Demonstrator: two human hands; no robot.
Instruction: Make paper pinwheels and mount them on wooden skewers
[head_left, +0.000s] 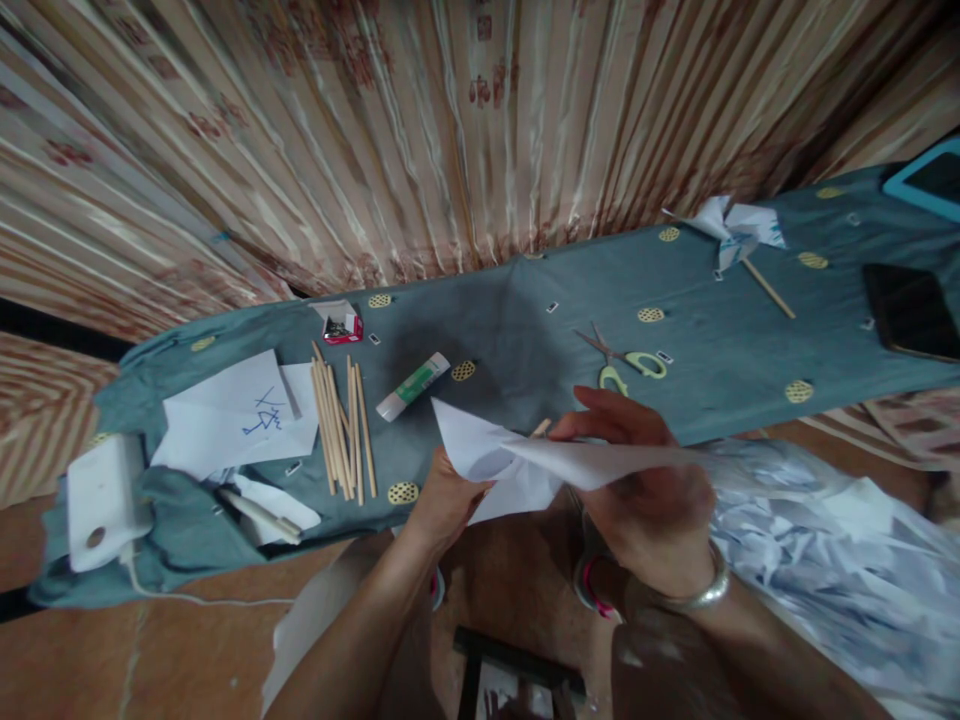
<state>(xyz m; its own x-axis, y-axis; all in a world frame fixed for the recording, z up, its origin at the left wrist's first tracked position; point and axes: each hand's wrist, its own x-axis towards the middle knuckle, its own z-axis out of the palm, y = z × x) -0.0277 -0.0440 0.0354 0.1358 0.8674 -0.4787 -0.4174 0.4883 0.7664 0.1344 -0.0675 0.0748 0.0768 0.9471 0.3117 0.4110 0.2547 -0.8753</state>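
Observation:
A white folded paper pinwheel point(517, 465) is in front of me, over the near edge of the table. My left hand point(448, 495) pinches its left side; the fingertips are partly behind the paper. On the other side, my right hand point(645, 490) curls behind a blade, which hides part of its fingers. The pale end of a wooden stick point(541, 428) pokes out by the right fingertips, and its remaining length is hidden. Just beyond the right hand lie spread scissors point(619, 358) with yellow-green handles. A glue stick point(413, 386) rests beyond the left hand.
Wooden sticks point(341, 425), paper sheets point(232, 415), a small red box point(342, 323) and a white power bank point(106, 500) with a cable lie leftward. A finished-looking pinwheel point(739, 238) and a phone point(911, 310) lie right. A plastic bag of paper point(832, 560) stands below.

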